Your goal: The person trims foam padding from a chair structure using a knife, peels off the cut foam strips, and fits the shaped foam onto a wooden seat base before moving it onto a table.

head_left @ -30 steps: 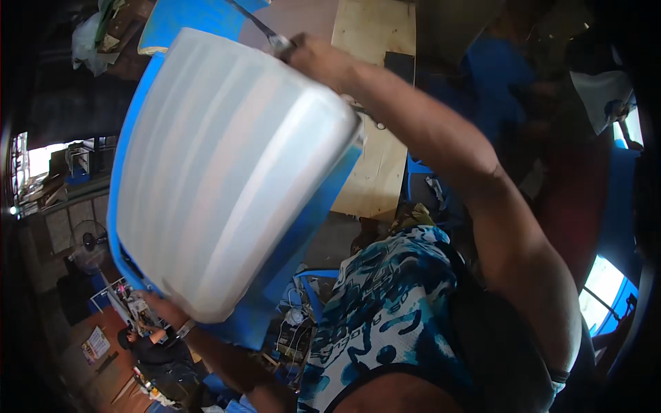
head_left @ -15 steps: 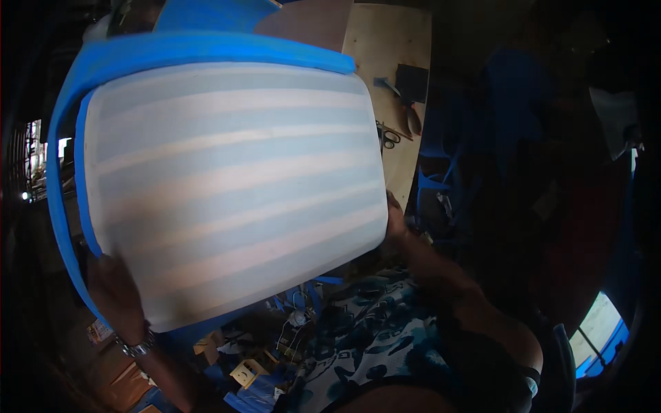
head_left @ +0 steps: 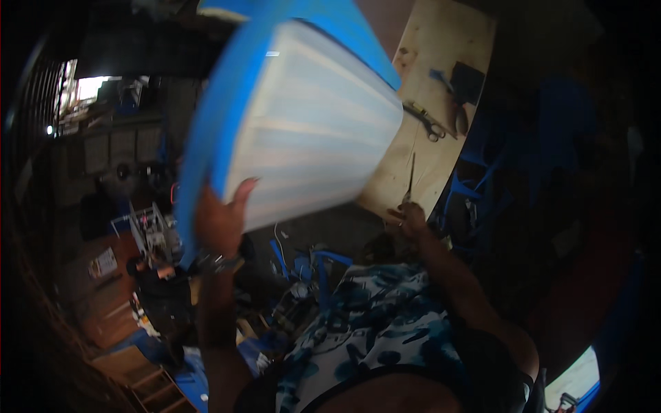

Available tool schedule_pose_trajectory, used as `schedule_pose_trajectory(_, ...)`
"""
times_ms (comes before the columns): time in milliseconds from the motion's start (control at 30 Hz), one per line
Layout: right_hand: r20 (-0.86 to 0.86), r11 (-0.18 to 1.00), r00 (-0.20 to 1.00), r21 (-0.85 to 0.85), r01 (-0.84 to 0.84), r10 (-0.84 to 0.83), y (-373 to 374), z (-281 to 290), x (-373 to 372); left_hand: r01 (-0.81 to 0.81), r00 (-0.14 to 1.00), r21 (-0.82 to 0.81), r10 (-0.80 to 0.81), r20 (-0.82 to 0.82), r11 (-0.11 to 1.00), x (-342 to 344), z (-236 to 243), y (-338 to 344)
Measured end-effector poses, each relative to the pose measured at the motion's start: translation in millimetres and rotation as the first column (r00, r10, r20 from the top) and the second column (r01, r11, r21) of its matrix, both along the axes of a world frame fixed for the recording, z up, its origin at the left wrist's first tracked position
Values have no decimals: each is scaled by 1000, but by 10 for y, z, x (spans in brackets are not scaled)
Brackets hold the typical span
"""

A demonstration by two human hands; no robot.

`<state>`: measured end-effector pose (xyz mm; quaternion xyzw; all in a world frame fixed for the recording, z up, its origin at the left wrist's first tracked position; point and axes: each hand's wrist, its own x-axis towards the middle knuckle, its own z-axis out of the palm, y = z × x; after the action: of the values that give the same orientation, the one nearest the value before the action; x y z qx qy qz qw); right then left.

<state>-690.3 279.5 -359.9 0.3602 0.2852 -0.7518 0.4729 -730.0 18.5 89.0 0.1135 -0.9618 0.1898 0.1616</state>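
Note:
My left hand (head_left: 222, 221) grips the lower left edge of a large panel, thumb on its face. The panel (head_left: 317, 131) is pale with whitish and light grey-blue stripes and stands tilted up. A wide bright blue band (head_left: 231, 117) runs along its left side, and blue material also borders its top. At the near end of the plywood board, my right hand (head_left: 413, 219) is closed around the lower end of a thin dark pointed tool (head_left: 412, 172). Its exact kind is too blurred to tell. Dark-handled scissors (head_left: 434, 131) lie farther up the board.
The plywood board (head_left: 430, 175) extends beyond the panel on the right, with a dark square piece (head_left: 468, 81) near its far edge. Blue chair-like frames (head_left: 482, 172) stand right of it. Tools and scraps clutter the floor below, and a wooden crate (head_left: 162, 392) sits lower left.
The panel has swung up and rightward, its left edge now turned toward me. My right hand has left its right edge and now holds the pointed tool; my left hand has moved right with the panel.

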Motion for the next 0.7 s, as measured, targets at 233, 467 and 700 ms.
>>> schedule_pose_trajectory(233,-366,938,889,307,-164,275,864,709,-187,10,999,8,-10,40,1000,16,-607,-12)
schedule_pose_trajectory(467,-497,910,813,404,-93,304,1157,317,-256,-7,998,976,-57,-6,-217,-341,-253,-287)
schedule_pose_trajectory(700,-513,972,848,235,-11,134,1045,183,148,211,944,887,-321,-76,411,-283,-622,-278)
